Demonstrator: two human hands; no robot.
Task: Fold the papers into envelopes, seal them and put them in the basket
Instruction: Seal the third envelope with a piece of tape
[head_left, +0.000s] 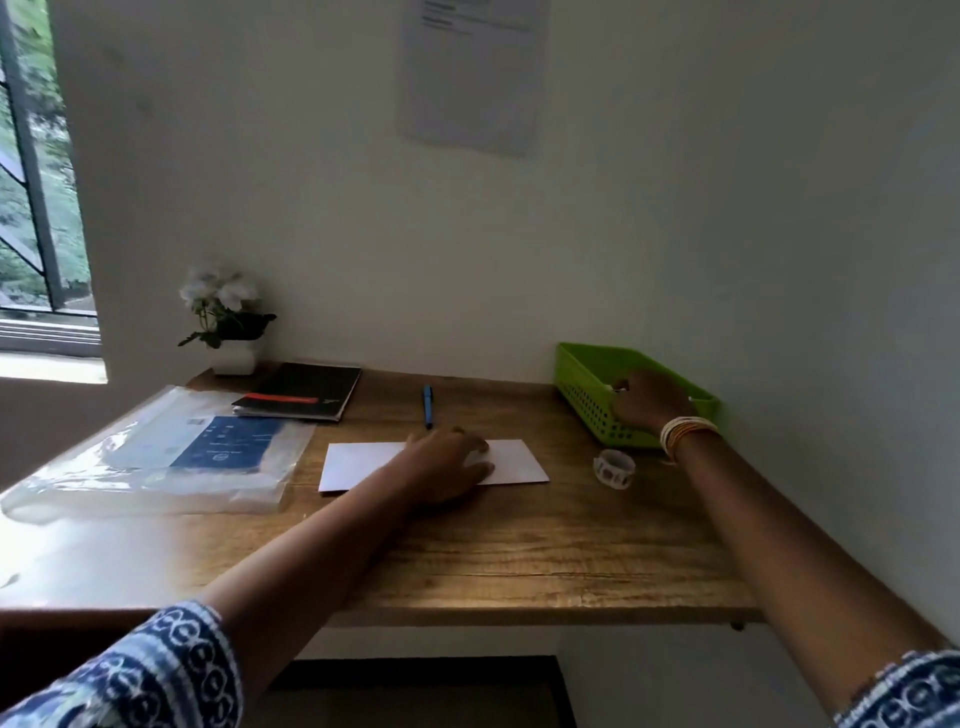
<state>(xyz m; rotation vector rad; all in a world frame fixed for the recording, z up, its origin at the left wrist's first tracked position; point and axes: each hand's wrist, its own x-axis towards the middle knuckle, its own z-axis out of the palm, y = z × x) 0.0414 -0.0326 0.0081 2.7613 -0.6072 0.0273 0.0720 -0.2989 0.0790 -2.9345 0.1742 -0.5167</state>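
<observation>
While both arms reach out over the wooden desk (519, 561), work sits between sealing and depositing, by my reading. Clear plastic packet (156, 457), with blue-printed sheets inside, lies at the far left of the desk; a black notebook (306, 395) lies behind it, beside a small potted plant (228, 322). Green perforated basket (613, 395) stands at the right rear corner, against the wall. Folded white paper (358, 465), envelope-shaped, lies flat at mid-desk. Left hand (447, 470) rests on it, fingers spread and fairly straight, pressing it down. Right hand (649, 402), bangles at the wrist, is at the basket's near rim; fingers appear curled at the rim, but I cannot tell whether they grip it or hold something small. Basket contents not visible. Sticker roll (614, 466) stands just right of the paper, below the basket; blue pen (427, 405) lies behind the paper. Next move probably calls for a sticker on the flap, if still unsealed, then lifting the envelope across into the basket.
</observation>
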